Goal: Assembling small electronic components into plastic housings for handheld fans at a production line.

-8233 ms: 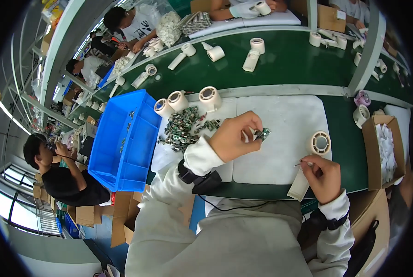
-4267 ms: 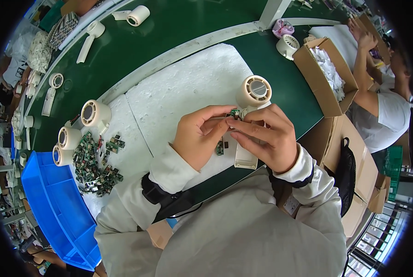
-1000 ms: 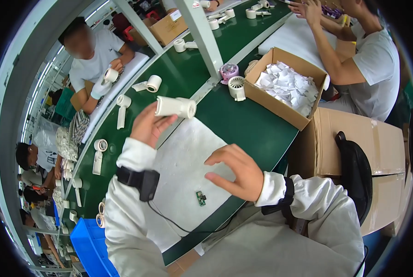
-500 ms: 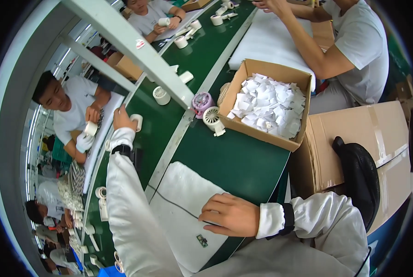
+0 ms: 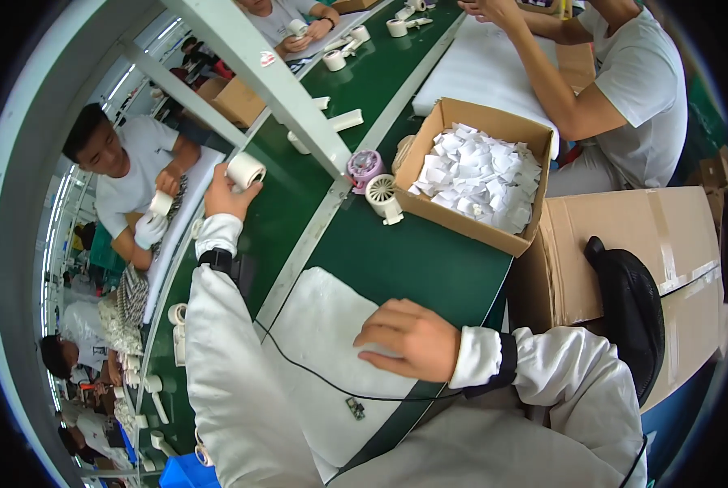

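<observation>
My left hand reaches out over the green conveyor belt. Its fingers are closed round a white handheld fan, whose round head shows. My right hand hovers above the white foam sheet, thumb apart from the fingers and nothing visible in its grasp. Below that hand a thin black cable runs across the sheet toward my sleeve. A small green circuit board lies on the foam.
A cardboard box of white paper slips stands beside a purple fan and a white fan. A grey metal post rises at the belt's edge. Large carton and black bag are on the right. Co-workers sit around.
My left hand has lifted the white fan from the belt, turning its round end toward me. My right hand has risen a little off the cable, which now hangs in a lower curve.
</observation>
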`<action>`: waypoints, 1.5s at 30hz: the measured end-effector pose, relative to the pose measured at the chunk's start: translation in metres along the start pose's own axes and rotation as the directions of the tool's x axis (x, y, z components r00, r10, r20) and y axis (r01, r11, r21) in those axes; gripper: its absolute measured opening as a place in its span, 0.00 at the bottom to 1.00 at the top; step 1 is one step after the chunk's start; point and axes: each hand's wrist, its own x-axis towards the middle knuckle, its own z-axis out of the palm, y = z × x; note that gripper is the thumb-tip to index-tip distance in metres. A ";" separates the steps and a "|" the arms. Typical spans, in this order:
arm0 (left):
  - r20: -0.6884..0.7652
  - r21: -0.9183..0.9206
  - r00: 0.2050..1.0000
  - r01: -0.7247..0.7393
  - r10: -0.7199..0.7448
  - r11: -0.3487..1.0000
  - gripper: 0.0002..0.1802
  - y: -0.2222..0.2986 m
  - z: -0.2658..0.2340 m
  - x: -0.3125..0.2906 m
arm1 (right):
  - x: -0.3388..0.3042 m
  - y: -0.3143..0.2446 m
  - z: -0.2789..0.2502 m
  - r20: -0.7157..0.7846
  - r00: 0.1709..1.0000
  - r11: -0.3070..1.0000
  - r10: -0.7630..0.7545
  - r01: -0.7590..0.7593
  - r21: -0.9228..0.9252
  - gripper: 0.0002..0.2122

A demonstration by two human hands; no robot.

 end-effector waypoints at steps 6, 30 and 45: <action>0.221 -0.374 0.972 0.153 -0.073 0.915 0.40 0.095 -0.078 -0.078 | 0.005 -0.016 -0.015 -0.205 0.945 0.948 0.255 -0.202 0.246 0.23; 0.585 -0.318 0.811 0.260 -0.027 0.911 0.15 0.186 -0.086 -0.275 | -0.009 -0.006 -0.003 0.149 0.862 0.771 0.485 -0.502 0.392 0.14; 0.625 0.106 0.768 -0.260 0.139 0.960 0.12 0.221 -0.097 -0.283 | -0.022 -0.011 0.005 0.002 0.997 0.996 0.081 -0.081 -0.027 0.10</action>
